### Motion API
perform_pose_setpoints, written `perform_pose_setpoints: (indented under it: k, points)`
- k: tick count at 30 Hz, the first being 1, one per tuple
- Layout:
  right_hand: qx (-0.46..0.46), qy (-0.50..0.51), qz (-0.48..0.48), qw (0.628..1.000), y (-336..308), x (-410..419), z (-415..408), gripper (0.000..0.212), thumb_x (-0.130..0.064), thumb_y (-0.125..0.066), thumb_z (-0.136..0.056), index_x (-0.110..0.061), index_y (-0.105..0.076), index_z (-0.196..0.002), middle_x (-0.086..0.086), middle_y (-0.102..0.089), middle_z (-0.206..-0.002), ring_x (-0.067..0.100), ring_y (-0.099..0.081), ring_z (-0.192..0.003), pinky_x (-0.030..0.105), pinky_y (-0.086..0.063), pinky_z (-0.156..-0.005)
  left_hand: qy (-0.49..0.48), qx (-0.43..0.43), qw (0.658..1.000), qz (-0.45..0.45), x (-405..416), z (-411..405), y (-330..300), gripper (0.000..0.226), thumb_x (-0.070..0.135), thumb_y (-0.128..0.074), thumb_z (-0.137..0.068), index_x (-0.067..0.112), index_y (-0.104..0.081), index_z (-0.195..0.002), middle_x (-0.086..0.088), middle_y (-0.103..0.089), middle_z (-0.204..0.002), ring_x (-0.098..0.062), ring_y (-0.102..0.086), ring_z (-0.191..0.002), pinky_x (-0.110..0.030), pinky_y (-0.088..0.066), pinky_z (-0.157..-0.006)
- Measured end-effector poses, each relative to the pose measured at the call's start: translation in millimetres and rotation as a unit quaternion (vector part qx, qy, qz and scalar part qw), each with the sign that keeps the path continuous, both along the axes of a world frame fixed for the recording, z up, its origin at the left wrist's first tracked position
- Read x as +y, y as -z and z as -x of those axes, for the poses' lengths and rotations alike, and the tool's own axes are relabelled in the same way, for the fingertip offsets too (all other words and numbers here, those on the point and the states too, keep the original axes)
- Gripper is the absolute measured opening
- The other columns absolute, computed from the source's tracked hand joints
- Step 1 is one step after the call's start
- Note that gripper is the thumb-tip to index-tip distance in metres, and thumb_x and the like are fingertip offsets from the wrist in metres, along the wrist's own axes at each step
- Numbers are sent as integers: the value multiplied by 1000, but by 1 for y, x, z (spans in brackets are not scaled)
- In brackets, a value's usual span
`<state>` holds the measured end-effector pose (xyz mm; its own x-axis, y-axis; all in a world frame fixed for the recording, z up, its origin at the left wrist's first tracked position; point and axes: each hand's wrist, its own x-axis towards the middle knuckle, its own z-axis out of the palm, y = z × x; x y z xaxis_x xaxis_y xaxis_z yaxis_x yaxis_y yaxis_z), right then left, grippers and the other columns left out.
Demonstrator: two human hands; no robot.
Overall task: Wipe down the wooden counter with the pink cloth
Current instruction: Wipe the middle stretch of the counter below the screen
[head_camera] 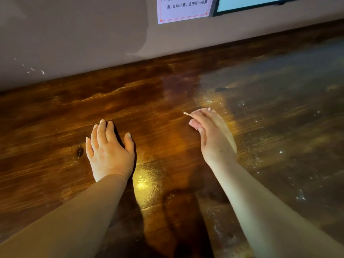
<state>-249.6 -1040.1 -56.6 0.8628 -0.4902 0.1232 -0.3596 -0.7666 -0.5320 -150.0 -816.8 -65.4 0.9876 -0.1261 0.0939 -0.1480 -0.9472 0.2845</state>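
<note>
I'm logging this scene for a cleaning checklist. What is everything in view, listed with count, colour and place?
wooden counter: one, dark brown, glossy, spans the frame; its right part looks wet with droplets
wall: one, greyish, behind the counter
printed notice: one, pale pink with red border, on the wall, top centre
dark-framed panel: one, pale surface, on the wall, top right
small sliver: one, pale, pinched at the right fingertips; what it is cannot be told
pink cloth: none in view
left hand: one, flat on the counter, tan sleeve
right hand: one, raised, fingers curled, bare forearm
</note>
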Motion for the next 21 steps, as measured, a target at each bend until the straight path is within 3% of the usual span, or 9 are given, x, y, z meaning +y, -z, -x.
perform_pose_setpoints:
  k: [2,7,9,13,18,21]
  points:
    - [9,0,4,1000,2,23,16,36,-29,-43,-104,-24,-59,-136,-9,-54,-143,16,-41,-141,38,-37,-117,2,2,1000,2,0,1,-1,62,46,-38,-101,9,-36,-150,-9,-28,-160,-24,-16,-150,-47,-9,-123]
    - [-11,-141,39,989,4,23,46,34,-24,-53,-102,-19,-62,-134,-1,-57,-143,18,-44,-140,37,-36,-118,3,0,1000,2,-1,1,-2,62,46,-38,-101,9,-36,-150,-9,-28,-160,-25,-16,-150,-47,-9,-123]
    - [-10,-111,28,993,3,3,30,30,-20,-54,-103,-20,-63,-131,-6,-58,-137,14,-46,-137,39,-38,-116,4,0,1000,-3,-1,1,-1,62,47,-37,-101,9,-35,-151,-9,-28,-160,-24,-16,-150,-46,-8,-123]
    - [5,41,6,999,3,13,16,35,-23,-46,-105,-26,-58,-138,-9,-53,-144,16,-38,-143,39,-33,-119,3,-1,1000,-5,-1,1,-1,62,47,-37,-101,9,-35,-151,-9,-28,-160,-24,-16,-150,-46,-8,-123]
    - [-17,-115,38,992,9,37,52,36,-19,-55,-103,-19,-59,-139,1,-54,-146,18,-40,-143,36,-35,-118,4,-4,1000,-6,-1,0,0,62,47,-37,-101,9,-35,-151,-9,-28,-160,-24,-16,-150,-46,-9,-123]
    - [-16,-95,38,995,6,8,35,31,-22,-50,-105,-19,-63,-132,-3,-58,-139,10,-39,-140,33,-34,-119,3,-5,1000,-7,-1,0,1,62,47,-38,-101,9,-34,-151,-9,-28,-160,-24,-16,-150,-46,-8,-123]
